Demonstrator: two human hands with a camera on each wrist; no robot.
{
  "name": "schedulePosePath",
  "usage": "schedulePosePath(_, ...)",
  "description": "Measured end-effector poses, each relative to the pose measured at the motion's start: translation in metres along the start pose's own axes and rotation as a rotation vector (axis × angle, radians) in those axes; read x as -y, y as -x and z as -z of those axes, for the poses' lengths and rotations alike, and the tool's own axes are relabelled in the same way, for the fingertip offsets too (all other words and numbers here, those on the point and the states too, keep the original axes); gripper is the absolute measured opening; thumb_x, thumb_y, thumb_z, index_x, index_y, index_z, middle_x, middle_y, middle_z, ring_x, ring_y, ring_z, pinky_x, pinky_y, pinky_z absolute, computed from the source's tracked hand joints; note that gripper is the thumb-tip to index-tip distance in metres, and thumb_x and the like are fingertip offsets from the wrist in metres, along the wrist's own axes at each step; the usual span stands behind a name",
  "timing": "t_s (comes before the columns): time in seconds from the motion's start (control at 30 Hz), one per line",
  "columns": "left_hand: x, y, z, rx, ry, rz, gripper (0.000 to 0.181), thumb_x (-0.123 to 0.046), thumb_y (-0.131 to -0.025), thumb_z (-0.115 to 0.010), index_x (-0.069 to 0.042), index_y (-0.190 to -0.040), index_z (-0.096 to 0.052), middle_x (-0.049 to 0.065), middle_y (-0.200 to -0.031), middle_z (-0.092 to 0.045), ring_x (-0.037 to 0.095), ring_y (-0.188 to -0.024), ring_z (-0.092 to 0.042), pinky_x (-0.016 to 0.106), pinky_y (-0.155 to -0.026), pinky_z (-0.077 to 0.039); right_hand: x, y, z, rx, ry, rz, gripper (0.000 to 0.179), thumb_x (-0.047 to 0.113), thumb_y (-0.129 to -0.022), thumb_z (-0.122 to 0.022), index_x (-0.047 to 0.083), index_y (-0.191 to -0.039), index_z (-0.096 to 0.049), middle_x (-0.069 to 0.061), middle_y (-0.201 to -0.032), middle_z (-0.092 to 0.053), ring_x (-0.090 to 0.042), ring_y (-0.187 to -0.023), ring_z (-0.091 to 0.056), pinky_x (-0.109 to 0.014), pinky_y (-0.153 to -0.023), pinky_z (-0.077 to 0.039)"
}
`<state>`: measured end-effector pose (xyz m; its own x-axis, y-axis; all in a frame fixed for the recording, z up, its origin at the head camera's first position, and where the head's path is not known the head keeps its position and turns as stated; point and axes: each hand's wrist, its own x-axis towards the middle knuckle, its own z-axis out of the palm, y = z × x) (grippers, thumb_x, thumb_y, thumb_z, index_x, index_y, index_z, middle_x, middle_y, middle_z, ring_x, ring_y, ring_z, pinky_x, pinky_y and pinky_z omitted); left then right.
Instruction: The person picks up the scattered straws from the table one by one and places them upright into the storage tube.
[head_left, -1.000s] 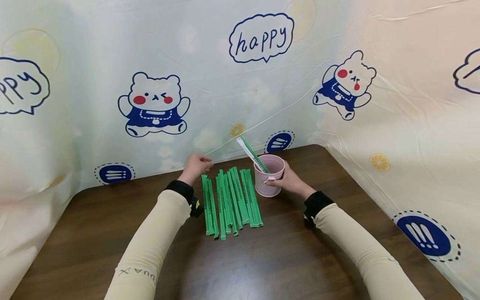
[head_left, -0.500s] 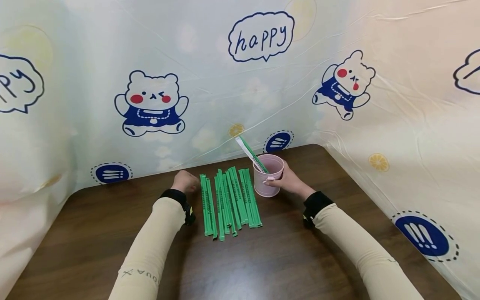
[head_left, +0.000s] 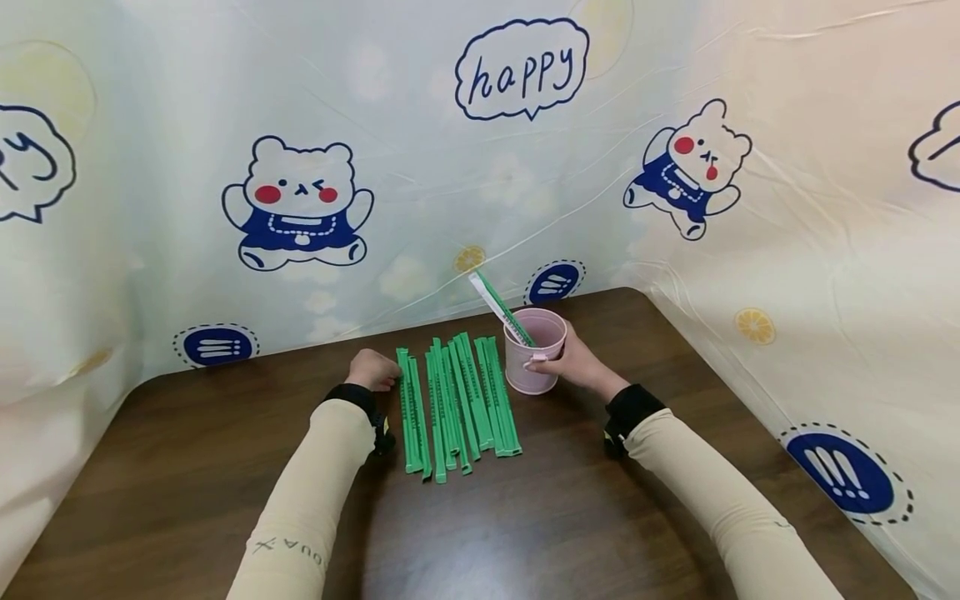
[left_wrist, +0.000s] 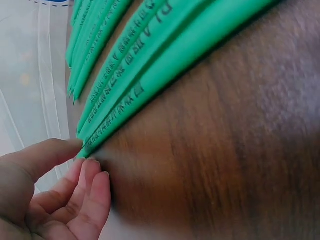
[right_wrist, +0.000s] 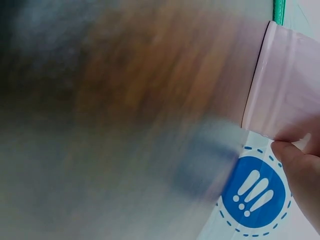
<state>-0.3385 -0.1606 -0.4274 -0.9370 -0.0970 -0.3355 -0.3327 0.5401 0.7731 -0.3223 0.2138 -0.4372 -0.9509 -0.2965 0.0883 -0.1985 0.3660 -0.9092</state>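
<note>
My left hand (head_left: 372, 370) is at the far end of the leftmost wrapped straw (head_left: 407, 421). In the left wrist view, thumb and fingertips pinch the tip of that green paper-wrapped straw (left_wrist: 117, 112). Beside it, several more green wrapped straws (head_left: 454, 408) lie side by side on the table, their ends pointing away from me. My right hand (head_left: 583, 367) grips a small pink bucket (head_left: 528, 375) by its right side, thumb near the front. Wrapped straws (head_left: 501, 308), one showing a white side, lean out of the bucket to the left. The right wrist view shows only part of the bucket (right_wrist: 290, 85).
The dark brown wooden table (head_left: 480, 533) has a back edge close behind the straws and bucket. A pale printed curtain (head_left: 420, 167) with bears and lettering hangs behind the table and along its sides.
My left hand has moved left from above the straws, then settled at the leftmost straw's far end, where it now pinches. My right hand and the bucket stay in place.
</note>
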Motion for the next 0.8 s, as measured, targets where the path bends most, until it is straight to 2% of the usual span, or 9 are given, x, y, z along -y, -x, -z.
schedulePosePath(0.13,0.0,0.0,0.0,0.0,-0.015,-0.019,0.022,-0.005,-0.093,-0.064,0.011,-0.107,-0.069,0.013,-0.089,-0.064,0.021,-0.077,-0.064,0.031,-0.069,-0.063,0.003,0.0,0.001,-0.002,0.004,-0.015,0.098,0.009,-0.084,-0.083,0.0,-0.156,-0.017,-0.026,-0.155,-0.037,-0.04,-0.143,-0.04,-0.06,-0.125,-0.031)
schedulePosePath(0.33,-0.003,0.002,-0.002,-0.015,-0.097,-0.04,0.017,-0.005,-0.094,-0.063,0.01,-0.101,-0.067,0.009,-0.076,-0.06,0.016,-0.066,-0.061,0.029,-0.065,-0.062,0.002,0.001,0.002,0.008,0.008,-0.016,0.099,0.01,-0.084,-0.083,0.003,-0.157,-0.017,-0.024,-0.156,-0.036,-0.039,-0.143,-0.04,-0.06,-0.125,-0.032)
schedulePosePath(0.53,-0.01,0.007,-0.008,-0.058,-0.206,-0.056,0.017,-0.007,-0.095,-0.061,0.009,-0.097,-0.065,0.005,-0.063,-0.053,0.012,-0.052,-0.052,0.026,-0.054,-0.053,0.002,0.001,0.001,0.003,-0.004,0.013,0.097,0.007,-0.084,-0.083,0.002,-0.156,-0.018,-0.025,-0.155,-0.037,-0.04,-0.142,-0.04,-0.061,-0.124,-0.032)
schedulePosePath(0.8,-0.011,0.003,-0.011,-0.07,-0.275,-0.04,0.019,-0.01,-0.098,-0.062,0.009,-0.096,-0.066,0.003,-0.055,-0.048,0.013,-0.047,-0.049,0.025,-0.051,-0.047,0.003,0.001,0.0,0.014,-0.016,0.07,0.096,0.005,-0.083,-0.083,0.007,-0.157,-0.021,-0.023,-0.156,-0.038,-0.041,-0.142,-0.041,-0.062,-0.123,-0.034)
